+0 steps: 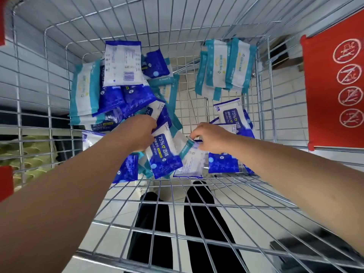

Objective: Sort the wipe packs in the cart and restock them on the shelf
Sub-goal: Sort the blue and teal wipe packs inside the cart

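Note:
I look down into a wire cart (pixel 216 196) holding several wipe packs. A mixed heap of blue and teal packs (pixel 118 85) fills the left side. A tidy group of teal packs (pixel 224 66) leans at the far right, and a few blue packs (pixel 232 115) lie below it. My left hand (pixel 137 131) grips the top of a blue 75% alcohol wipe pack (pixel 164 154) at the middle. My right hand (pixel 210 138) pinches the corner of a white and teal pack (pixel 192 160) lying face down beside it.
A red plastic child-seat flap with warning icons (pixel 334 81) stands at the cart's right. Cart walls of wire (pixel 49 66) close in on all sides. My legs in dark trousers (pixel 199 213) show through the cart's near grid above a pale tiled floor.

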`<state>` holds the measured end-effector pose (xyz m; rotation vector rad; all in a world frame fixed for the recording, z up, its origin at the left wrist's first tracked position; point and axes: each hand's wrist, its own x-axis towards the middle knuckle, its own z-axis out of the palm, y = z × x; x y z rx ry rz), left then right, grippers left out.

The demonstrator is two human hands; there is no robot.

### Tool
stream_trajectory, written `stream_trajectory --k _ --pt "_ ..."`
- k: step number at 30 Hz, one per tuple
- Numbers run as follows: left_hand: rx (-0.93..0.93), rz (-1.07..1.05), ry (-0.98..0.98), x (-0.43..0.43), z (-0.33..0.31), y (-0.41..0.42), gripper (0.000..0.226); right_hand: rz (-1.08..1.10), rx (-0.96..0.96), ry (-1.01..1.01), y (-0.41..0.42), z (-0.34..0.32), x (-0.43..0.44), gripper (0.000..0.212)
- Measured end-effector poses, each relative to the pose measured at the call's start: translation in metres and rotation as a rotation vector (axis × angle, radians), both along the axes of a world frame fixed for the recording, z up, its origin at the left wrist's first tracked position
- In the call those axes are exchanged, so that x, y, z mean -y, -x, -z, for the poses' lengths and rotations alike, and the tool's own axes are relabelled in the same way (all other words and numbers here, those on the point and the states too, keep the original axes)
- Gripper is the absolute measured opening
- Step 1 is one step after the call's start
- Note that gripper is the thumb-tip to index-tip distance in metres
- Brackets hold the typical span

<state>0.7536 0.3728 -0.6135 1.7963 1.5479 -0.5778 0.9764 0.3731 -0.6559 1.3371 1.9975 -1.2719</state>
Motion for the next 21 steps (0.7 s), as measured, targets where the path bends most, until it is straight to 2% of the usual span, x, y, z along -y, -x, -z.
stream_trajectory --k 5,13,18,21 --pt "0.035 -0.011 0.021 -0.002 0.0 0.002 0.011 0.073 -0.042 0.032 -0.002 -0.002 0.002 0.033" --pt "0.046 -0.074 0.042 -0.001 0.0 0.003 0.007 0.355 -0.109 0.195 -0.001 -0.012 0.001 0.03" --pt "0.02 -0.087 0.069 -0.001 -0.01 -0.001 0.022 0.653 -0.103 0.253 -0.013 -0.02 -0.006 0.026" --pt "0.0 -0.085 0.07 0.001 -0.011 -0.001 0.015 0.857 -0.077 0.264 -0.021 -0.028 -0.022 0.026"
